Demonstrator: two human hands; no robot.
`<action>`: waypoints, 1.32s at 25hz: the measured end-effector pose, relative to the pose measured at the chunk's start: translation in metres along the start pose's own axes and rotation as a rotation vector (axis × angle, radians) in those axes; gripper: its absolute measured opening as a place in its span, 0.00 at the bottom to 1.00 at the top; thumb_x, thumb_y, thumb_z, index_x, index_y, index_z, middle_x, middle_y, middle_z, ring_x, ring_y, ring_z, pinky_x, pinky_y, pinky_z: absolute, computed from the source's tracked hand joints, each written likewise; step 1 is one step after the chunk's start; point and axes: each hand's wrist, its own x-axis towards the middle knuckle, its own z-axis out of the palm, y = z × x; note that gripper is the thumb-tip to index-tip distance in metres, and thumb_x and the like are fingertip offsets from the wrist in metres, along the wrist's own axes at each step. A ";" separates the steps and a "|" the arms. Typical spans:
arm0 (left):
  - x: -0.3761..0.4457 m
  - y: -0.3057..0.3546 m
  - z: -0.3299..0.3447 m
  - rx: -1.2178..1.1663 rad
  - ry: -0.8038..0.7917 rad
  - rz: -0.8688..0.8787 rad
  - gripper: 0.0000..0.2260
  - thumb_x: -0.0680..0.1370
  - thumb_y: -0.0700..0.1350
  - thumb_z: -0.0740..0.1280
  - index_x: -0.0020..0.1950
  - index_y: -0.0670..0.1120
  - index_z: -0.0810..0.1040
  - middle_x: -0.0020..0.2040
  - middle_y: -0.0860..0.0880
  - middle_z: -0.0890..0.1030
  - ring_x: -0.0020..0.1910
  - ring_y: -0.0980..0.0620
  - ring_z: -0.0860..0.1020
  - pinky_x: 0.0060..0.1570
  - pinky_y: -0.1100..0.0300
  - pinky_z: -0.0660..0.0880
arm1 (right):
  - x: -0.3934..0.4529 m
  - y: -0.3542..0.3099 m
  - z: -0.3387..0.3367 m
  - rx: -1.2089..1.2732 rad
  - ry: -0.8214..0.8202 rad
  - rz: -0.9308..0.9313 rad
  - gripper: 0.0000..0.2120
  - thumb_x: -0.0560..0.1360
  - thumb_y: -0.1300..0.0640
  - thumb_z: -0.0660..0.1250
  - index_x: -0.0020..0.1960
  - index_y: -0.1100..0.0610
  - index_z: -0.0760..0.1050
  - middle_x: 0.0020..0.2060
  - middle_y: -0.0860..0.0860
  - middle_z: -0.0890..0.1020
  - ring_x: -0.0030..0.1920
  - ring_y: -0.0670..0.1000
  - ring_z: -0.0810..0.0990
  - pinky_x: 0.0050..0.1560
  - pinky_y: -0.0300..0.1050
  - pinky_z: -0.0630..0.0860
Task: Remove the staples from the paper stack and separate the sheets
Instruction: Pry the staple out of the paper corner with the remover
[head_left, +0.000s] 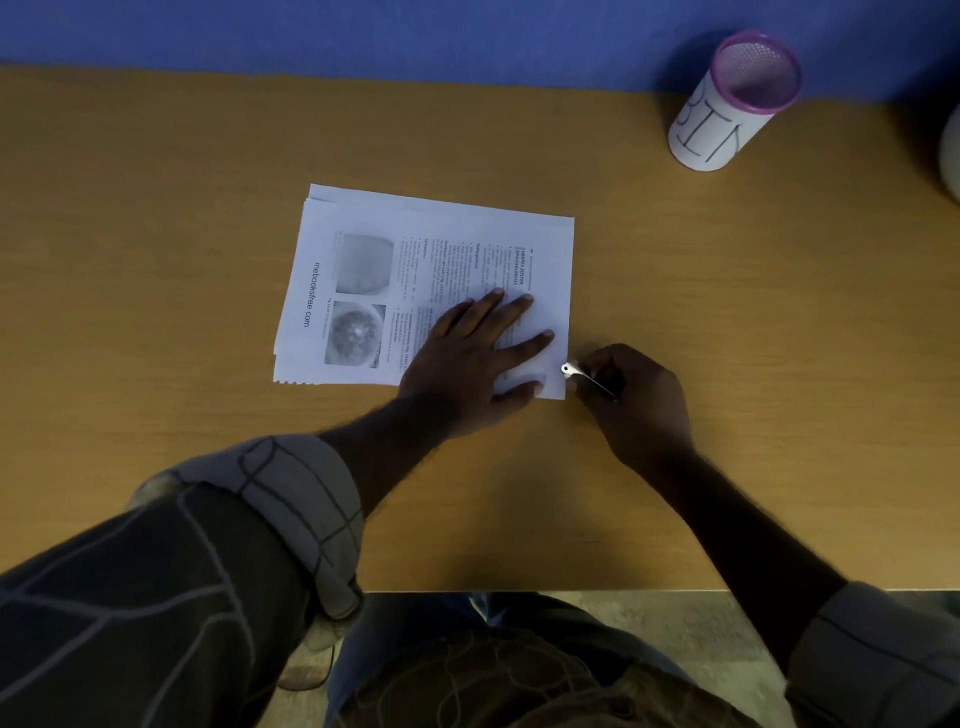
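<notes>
One wooden desk (156, 260) fills most of the view, with a blue wall (363, 31) along its far edge at twelve o'clock. On the desk, slightly left of centre, lies the paper stack (415, 260), a printed page on top with text columns and two greyish photographs; the edges of lower sheets peek out at its far and left sides, so the sheets are not quite squared. At about one o'clock from the stack, well apart from it and near the wall, stands a white cylindrical cup (727, 114) with a purple rim and mesh inside, hand-lettered "BIN". A pale rounded object is cut off at the right edge, near three o'clock from the cup; what it is cannot be told.

The left hand (467, 364) lies flat on the near right part of the stack, fingers straight and spread, pressing the paper down toward the desk. Its rolled checked sleeve (291, 499) reaches in from seven o'clock. The right hand (634, 400) sits just beside the stack's near right corner, at four o'clock from the page centre, fingers curled around a thin metal tool (584, 376). The tool's small rounded tip touches the paper's right edge by that corner. Any staple there is too small to make out.
</notes>
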 end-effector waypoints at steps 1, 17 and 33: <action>0.000 0.000 0.000 -0.003 -0.004 -0.001 0.26 0.81 0.64 0.56 0.78 0.59 0.63 0.82 0.49 0.59 0.81 0.44 0.56 0.77 0.44 0.53 | -0.002 0.001 -0.001 -0.041 0.013 -0.066 0.07 0.75 0.53 0.71 0.52 0.52 0.79 0.44 0.47 0.82 0.42 0.47 0.80 0.42 0.47 0.80; 0.001 0.001 0.002 -0.005 0.015 -0.011 0.27 0.80 0.65 0.56 0.78 0.58 0.65 0.81 0.48 0.61 0.81 0.44 0.56 0.77 0.44 0.55 | -0.001 -0.006 0.014 -0.202 0.064 -0.278 0.08 0.78 0.53 0.66 0.54 0.54 0.80 0.42 0.50 0.83 0.39 0.48 0.79 0.36 0.41 0.74; 0.000 0.001 0.003 0.002 0.009 -0.007 0.27 0.80 0.64 0.57 0.78 0.57 0.65 0.81 0.47 0.61 0.81 0.43 0.57 0.77 0.43 0.57 | 0.008 0.002 0.009 -0.415 0.042 -0.455 0.04 0.75 0.57 0.69 0.48 0.56 0.79 0.39 0.52 0.82 0.39 0.55 0.79 0.41 0.44 0.69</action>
